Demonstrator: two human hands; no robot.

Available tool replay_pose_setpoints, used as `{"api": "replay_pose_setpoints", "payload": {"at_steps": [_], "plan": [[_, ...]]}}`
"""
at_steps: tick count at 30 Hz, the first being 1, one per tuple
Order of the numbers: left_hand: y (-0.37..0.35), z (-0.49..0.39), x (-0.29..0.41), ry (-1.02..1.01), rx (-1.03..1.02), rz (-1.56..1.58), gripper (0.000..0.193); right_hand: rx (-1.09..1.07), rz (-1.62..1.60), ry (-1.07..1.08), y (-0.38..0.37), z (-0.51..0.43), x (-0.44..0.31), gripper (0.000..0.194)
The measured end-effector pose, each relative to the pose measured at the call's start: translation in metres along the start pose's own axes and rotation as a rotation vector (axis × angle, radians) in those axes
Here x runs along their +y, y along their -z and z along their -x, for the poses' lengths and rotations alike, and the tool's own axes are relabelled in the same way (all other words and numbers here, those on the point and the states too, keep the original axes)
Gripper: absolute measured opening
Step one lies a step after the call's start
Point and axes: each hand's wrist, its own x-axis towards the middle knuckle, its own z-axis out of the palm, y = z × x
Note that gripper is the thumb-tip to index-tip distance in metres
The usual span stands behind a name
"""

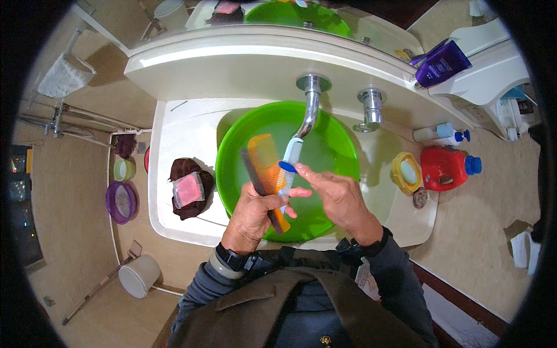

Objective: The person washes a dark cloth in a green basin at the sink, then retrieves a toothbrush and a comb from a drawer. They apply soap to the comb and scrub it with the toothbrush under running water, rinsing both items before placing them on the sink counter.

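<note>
My left hand (252, 213) grips a bundle of combs over a green plastic basin (226, 174). An amber comb (262, 150) lies slantwise in it, with a dark brown strip (252, 172) along its left side; whether that is a second comb I cannot tell. Beside it, a light blue comb (292, 150) points up toward the faucet spout (310, 108). My right hand (348, 200) holds a small blue oval piece (287, 167) at its fingertips, against the combs' teeth. Its other end is hidden. Cloudy water (283, 124) stands in the basin, below the hands.
The basin sits in a white sink (163, 222). Left of it, a pink packet (188, 189) rests on a dark brown cloth (185, 165). A tap knob (372, 111), yellow soap dish (398, 169) and red jug (444, 168) stand at right.
</note>
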Motion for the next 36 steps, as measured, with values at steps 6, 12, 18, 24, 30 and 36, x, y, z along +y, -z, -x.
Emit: {"api": "replay_pose_setpoints", "payload": {"at_steps": [6, 12, 18, 24, 30, 36], "plan": [[0.003, 0.009, 0.002, -0.144, 0.062, 0.043, 0.061, 0.011, 0.090, -0.035, 0.015, 0.004, 0.000, 0.061], [-0.004, 0.003, -0.001, -0.082, 0.035, 0.049, 0.064, 0.059, 0.037, 0.043, 0.006, -0.006, -0.004, 0.056], [0.001, 0.010, 0.002, -0.133, 0.058, 0.050, 0.061, 0.030, 0.119, -0.099, 0.019, 0.000, -0.004, 0.055], [-0.002, 0.002, -0.005, -0.069, 0.036, 0.040, 0.059, -0.002, 0.029, -0.026, 0.002, -0.003, -0.006, 0.061], [0.002, 0.004, -0.002, -0.132, 0.071, 0.106, 0.057, 0.033, 0.034, -0.017, 0.013, 0.002, -0.004, 0.059], [-0.002, 0.000, -0.006, -0.165, 0.064, 0.058, 0.051, 0.030, 0.043, 0.022, -0.007, -0.006, 0.001, 0.058]]}}
